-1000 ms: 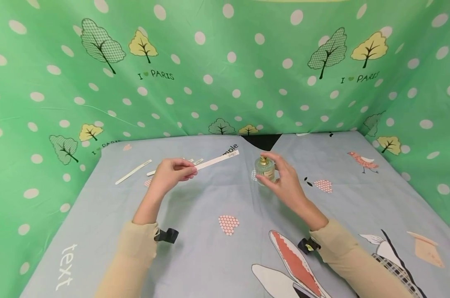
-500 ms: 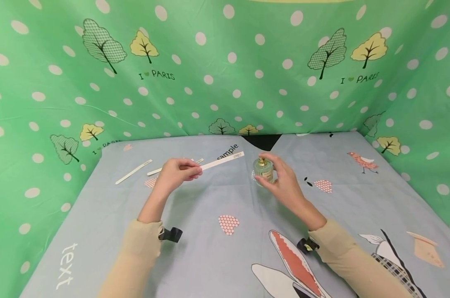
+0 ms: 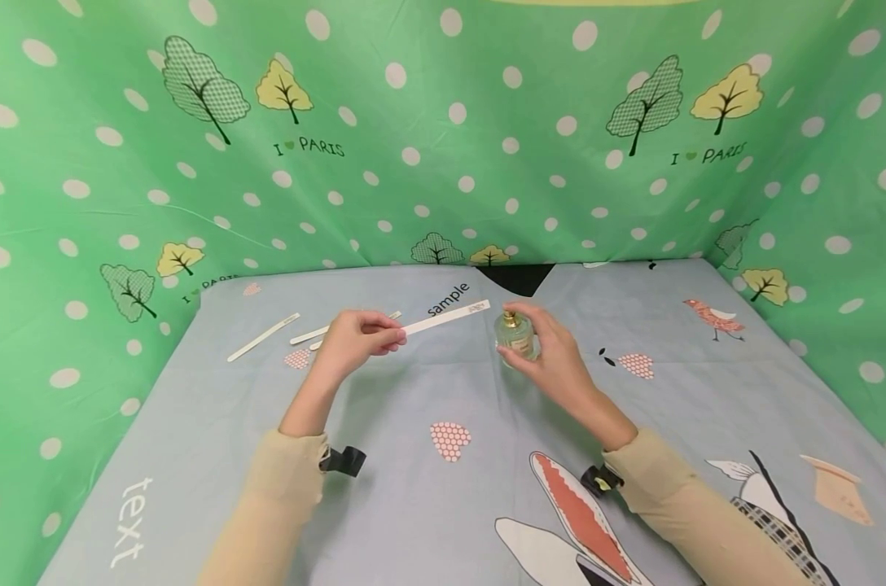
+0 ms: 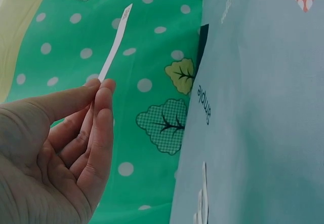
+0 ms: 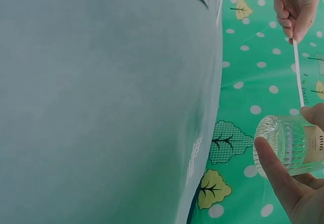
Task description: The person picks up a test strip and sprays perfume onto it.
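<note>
While my left hand (image 3: 353, 335) pinches: I have the near end of a white paper strip (image 3: 446, 317) between thumb and fingertips, the other fingers loosely bent behind.
Right hand (image 3: 563, 354): I grip a clear glass bottle (image 3: 516, 344), thumb low on the body, a finger up at its gold top (image 3: 512, 319); whether that finger presses down I cannot tell.
Strip: held in the air, slanting up a little; its printed free end points at the gold top, just beside it and not touching.
Bottle: roughly upright and lifted clear of the table (image 3: 399, 496), its base visible from my right wrist; it is nearer the far edge than the near one.
Step in hand: I judge this to be the aligning step, the printed end presented to the gold top.
Next move: it seems to call for a steady pinch and, if that top is a sprayer, one firm press with the finger while my thumb supports the bottle; so thin a strip may bend.
Loose strips: three lie towards the table's far left corner, one (image 3: 263, 338) nearest the left edge, another (image 3: 309, 335) just right of it, a third (image 3: 393, 316) partly hidden behind my left hand.
Backdrop (image 3: 443, 102): green, white-dotted, rising behind the far edge.
</note>
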`<state>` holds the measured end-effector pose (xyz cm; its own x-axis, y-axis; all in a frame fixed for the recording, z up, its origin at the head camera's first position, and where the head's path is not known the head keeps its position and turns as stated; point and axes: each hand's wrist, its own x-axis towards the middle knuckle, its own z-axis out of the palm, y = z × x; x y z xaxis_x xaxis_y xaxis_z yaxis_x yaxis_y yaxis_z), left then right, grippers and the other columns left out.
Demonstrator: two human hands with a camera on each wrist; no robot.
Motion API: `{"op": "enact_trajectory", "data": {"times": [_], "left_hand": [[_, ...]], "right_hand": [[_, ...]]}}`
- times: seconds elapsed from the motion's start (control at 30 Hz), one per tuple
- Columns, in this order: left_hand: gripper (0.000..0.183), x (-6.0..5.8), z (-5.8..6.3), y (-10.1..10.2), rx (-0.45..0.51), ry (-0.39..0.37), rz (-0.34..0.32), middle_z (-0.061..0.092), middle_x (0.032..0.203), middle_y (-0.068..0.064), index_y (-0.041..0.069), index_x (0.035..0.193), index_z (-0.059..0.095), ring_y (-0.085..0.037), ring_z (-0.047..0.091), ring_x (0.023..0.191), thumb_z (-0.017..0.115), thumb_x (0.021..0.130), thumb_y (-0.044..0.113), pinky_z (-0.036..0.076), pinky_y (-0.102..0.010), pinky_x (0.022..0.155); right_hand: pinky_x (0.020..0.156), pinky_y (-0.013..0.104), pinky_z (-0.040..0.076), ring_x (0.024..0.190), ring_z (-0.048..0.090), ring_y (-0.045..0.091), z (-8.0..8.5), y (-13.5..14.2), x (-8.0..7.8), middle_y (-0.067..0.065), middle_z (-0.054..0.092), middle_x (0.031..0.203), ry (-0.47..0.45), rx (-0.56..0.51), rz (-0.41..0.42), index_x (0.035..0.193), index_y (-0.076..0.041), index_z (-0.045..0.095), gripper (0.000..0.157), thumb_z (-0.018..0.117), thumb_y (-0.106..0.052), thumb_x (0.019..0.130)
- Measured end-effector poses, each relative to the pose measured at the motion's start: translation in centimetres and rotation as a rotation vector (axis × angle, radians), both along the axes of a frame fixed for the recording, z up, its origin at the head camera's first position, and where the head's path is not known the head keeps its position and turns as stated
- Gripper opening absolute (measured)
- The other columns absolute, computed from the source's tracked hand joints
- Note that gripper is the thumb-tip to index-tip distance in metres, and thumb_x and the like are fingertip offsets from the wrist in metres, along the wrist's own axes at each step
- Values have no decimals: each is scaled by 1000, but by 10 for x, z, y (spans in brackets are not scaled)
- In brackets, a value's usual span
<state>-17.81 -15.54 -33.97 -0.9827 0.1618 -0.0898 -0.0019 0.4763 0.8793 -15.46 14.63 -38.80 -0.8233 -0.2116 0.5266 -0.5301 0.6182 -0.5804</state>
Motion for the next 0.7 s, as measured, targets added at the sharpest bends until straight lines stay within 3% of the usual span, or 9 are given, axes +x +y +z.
{"op": "enact_trajectory", "data": {"times": [0.4,0.7], "left_hand": [[23,0,-1,6,35,-16,-14,77,93,-16,-4,106,73,-5,70,71,73,91,13,62,-22,71],[23,0,-1,4,-2,-5,-1,77,94,-15,-2,105,74,-7,71,74,73,91,16,62,-23,73]], "right_hand": [[88,50,59,109,66,34,1,-3,0,15,65,127,-25,21,-62,133,-14,55,59,83,-14,81],[85,53,59,110,65,36,3,-2,0,18,62,127,-49,15,-102,140,-19,49,64,81,-18,85]]}}
